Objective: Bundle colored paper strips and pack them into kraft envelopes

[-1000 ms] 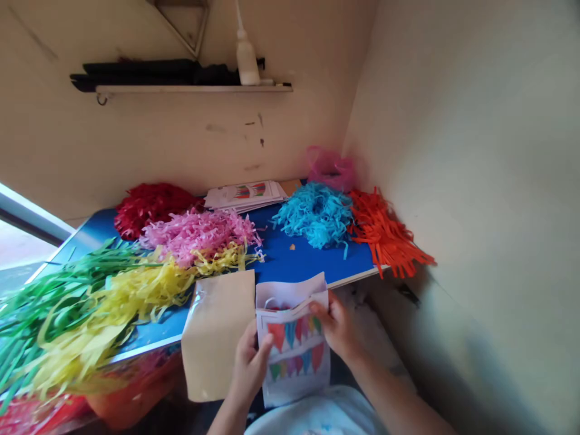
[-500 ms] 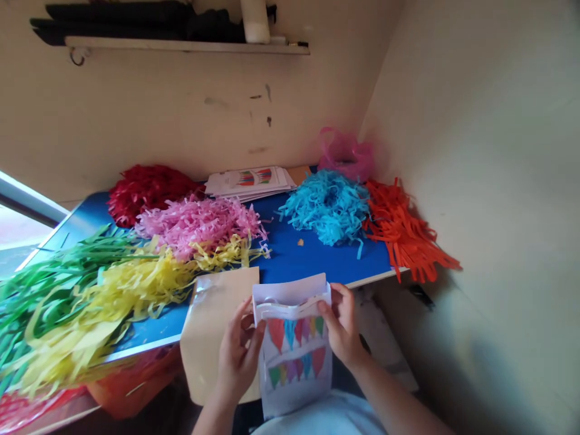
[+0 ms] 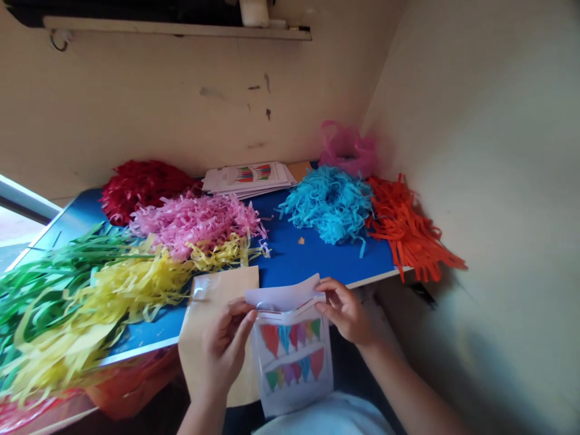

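Both my hands hold a white pouch [image 3: 294, 356] printed with coloured bunting flags, just in front of the blue table's [image 3: 312, 260] near edge. My left hand [image 3: 222, 353] pinches the pouch's top left corner with its fingertips. At the top right corner my right hand [image 3: 347, 311] pinches the mouth, whose front and back lips are pulled apart. A plain tan pouch [image 3: 212, 302] lies partly behind my left hand, overlapping the table edge.
Piles of shredded paper cover the table: green [image 3: 49, 284], yellow [image 3: 113, 296], pink [image 3: 199, 220], dark red [image 3: 140, 184], blue [image 3: 330, 202], orange [image 3: 408, 232]. A stack of printed pouches [image 3: 247, 178] and a pink plastic bag [image 3: 347, 148] sit at the back. Walls close in behind and right.
My left hand slid up from the pouch's side to its top left corner. Both hands have spread the pouch's mouth wider. The view tilted slightly down.
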Motion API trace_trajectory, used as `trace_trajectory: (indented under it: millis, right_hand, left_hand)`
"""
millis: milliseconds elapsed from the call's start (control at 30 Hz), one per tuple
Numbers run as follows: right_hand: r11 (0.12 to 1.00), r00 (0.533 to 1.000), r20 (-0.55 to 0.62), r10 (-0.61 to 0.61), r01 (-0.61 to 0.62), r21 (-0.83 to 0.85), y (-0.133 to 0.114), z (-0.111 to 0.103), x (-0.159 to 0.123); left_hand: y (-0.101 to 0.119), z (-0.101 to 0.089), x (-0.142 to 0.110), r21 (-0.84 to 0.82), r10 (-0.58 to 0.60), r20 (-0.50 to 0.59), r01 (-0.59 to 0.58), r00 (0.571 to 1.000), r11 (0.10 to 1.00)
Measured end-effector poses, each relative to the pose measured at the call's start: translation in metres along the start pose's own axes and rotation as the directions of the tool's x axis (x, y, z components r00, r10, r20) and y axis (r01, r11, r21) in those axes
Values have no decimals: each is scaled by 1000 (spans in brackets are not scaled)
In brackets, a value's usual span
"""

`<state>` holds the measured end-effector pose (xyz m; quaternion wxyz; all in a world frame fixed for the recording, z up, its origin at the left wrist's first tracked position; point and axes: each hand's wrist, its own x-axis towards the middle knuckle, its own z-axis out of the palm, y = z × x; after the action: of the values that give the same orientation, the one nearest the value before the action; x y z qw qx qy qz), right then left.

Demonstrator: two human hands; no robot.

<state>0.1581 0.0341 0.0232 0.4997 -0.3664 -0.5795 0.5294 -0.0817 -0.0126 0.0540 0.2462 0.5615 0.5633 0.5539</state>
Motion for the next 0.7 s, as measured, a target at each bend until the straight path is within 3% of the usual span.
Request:
trace_trajectory:
  millis: [200,433,700]
  right_hand:
    - [992,984,177,14,8,-123,-7,-14,13]
    - [885,981,162,-105,167,-435,-15,-24,20]
    - [904,957,218,-194,261,-339,-10,-21,19]
  left_hand:
    - [-4,-4,2,116,0,64,-8,998,993]
    - [-6,1,-5,222,38,-3,-36,999,974]
    - [-7,5,-7,129,80,-42,-74,996,989]
